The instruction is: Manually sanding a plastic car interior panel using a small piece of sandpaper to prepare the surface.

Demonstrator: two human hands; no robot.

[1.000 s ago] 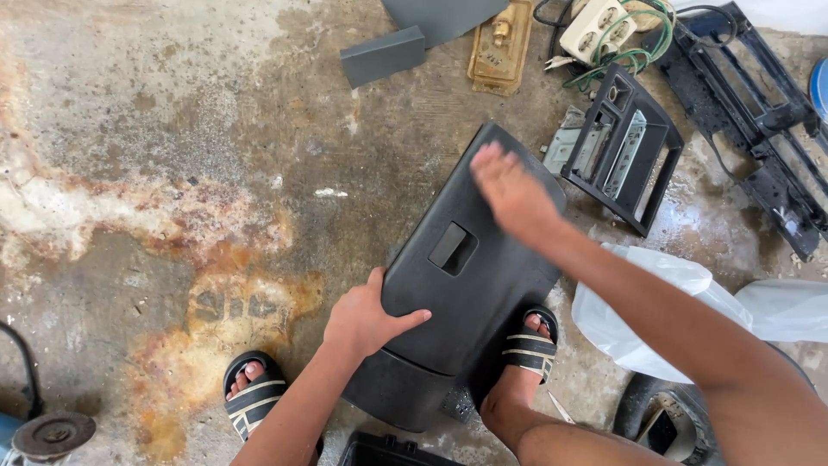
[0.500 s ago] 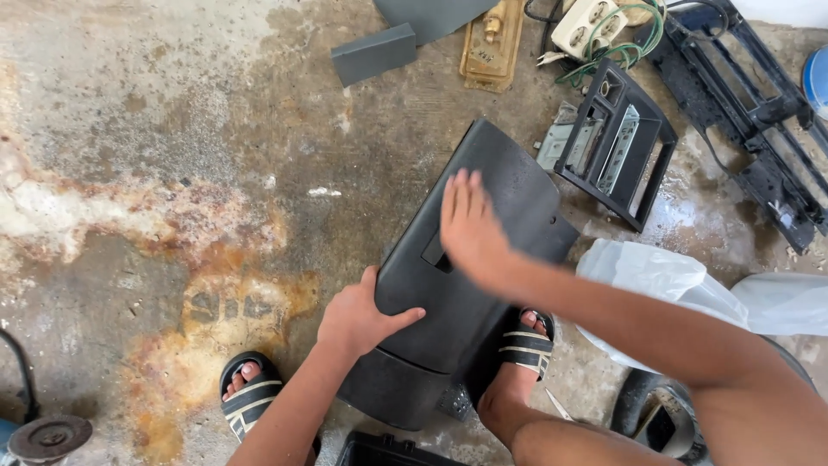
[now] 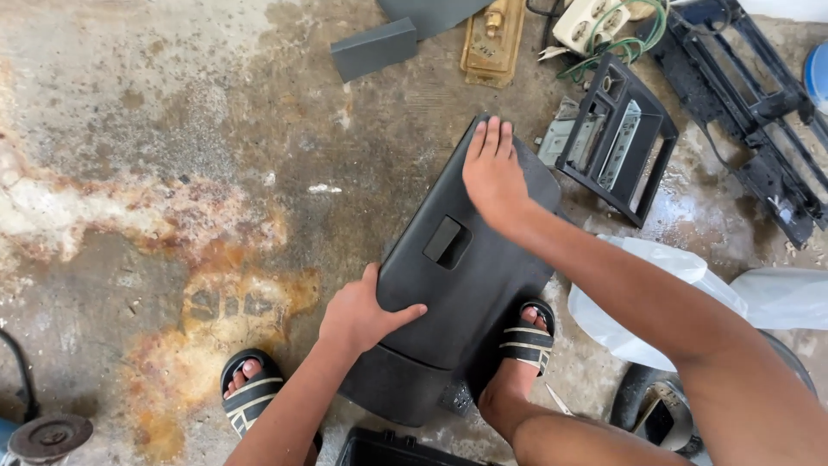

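Observation:
A large black plastic panel (image 3: pixel 448 293) with a small rectangular recess lies tilted on the stained concrete floor between my feet. My left hand (image 3: pixel 362 312) grips its near left edge, thumb over the top face. My right hand (image 3: pixel 493 173) lies flat, fingers together, on the panel's far end. My right foot in a striped sandal (image 3: pixel 526 341) sits against the panel's right side. My left sandal (image 3: pixel 252 388) stands on the floor to the left.
A black frame bezel (image 3: pixel 617 142) lies just right of the panel, a long black grille (image 3: pixel 759 112) beyond it. A grey block (image 3: pixel 373 47), a brass plate (image 3: pixel 493 39) and a white socket with green wires (image 3: pixel 595 26) lie at the top. White plastic bags (image 3: pixel 655 293) sit right.
My right hand slid down toward the panel's middle and has now moved back up to its far end. My left hand kept its grip on the near edge.

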